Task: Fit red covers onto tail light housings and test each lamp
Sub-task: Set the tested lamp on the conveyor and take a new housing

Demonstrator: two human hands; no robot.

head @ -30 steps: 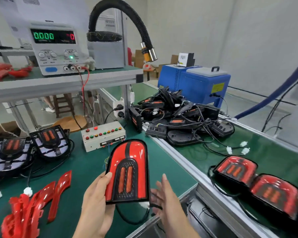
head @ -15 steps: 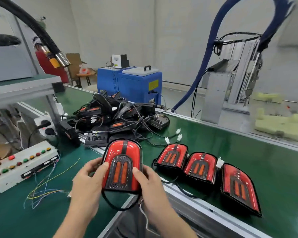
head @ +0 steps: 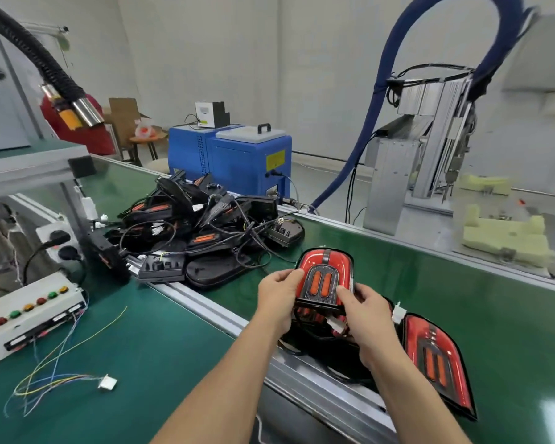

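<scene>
At far left a white rectangular push-button test box (head: 29, 315) sits on the green bench mat (head: 141, 363), showing seven coloured round buttons along its top. Beside it lies one loose bundle of thin coloured wires (head: 55, 373) ending in one small white plug. Further right, a tangled heap of black tail light housings with black cables (head: 202, 232) rests on the green conveyor belt (head: 430, 299); their number cannot be counted. Behind it stands one blue metal box machine (head: 237, 161).

The left hand (head: 277, 298) grips the left edge of one assembled tail lamp with a red glossy cover (head: 326, 278), fingers curled round its side. The right hand (head: 367, 315) pinches its lower right corner. The lamp is held tilted above the belt, over lamps partly hidden beneath the hands. One more red-covered finished lamp (head: 436, 360) lies flat on the belt at right.
</scene>
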